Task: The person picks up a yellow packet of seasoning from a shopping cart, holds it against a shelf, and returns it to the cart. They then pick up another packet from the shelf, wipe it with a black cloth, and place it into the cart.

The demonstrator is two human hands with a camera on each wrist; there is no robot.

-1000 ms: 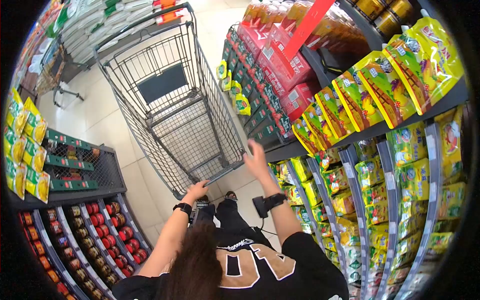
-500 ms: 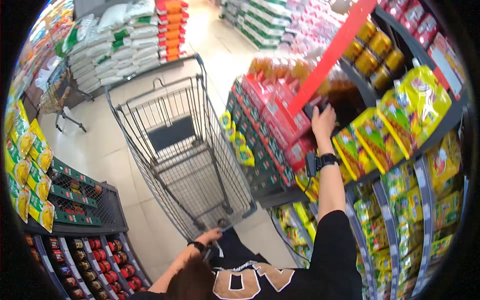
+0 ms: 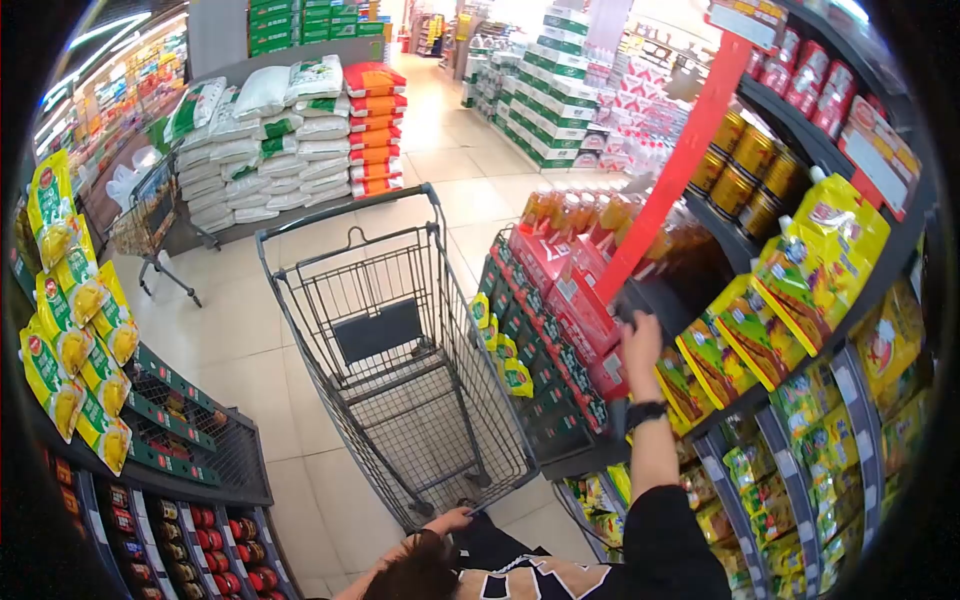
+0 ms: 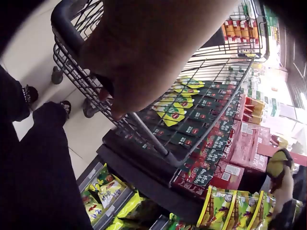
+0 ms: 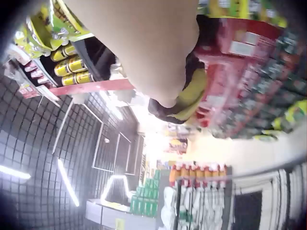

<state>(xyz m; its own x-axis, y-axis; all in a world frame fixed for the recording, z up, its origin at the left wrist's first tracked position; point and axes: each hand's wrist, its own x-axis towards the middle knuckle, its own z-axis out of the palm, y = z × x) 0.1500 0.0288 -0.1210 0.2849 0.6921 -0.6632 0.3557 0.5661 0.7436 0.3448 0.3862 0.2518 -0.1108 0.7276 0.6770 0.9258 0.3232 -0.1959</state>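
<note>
In the head view a wire shopping cart (image 3: 377,331) stands ahead of me, with its wire floor showing. My left hand (image 3: 448,522) grips the near rim of the cart, fingers curled round it. Out to the right, my right hand (image 3: 642,345) reaches over the shelf display, beside the red cartons (image 3: 584,318). It holds a dark and olive-yellow item (image 4: 277,165), seen in the left wrist view. The right wrist view shows the same item (image 5: 193,96) partly behind the hand; its kind cannot be made out.
Yellow spouted pouches (image 3: 757,330) line the shelf just right of the right hand. A red strip (image 3: 690,155) slants up behind it. Gold cans (image 3: 755,150) sit higher up. Stacked white sacks (image 3: 265,150) and another cart (image 3: 150,225) stand beyond, and a jar rack is at left.
My right hand has moved from beside the cart rim out to the right over the shelf display. My left hand stays on the rim. The head view has tilted up, showing more aisle.
</note>
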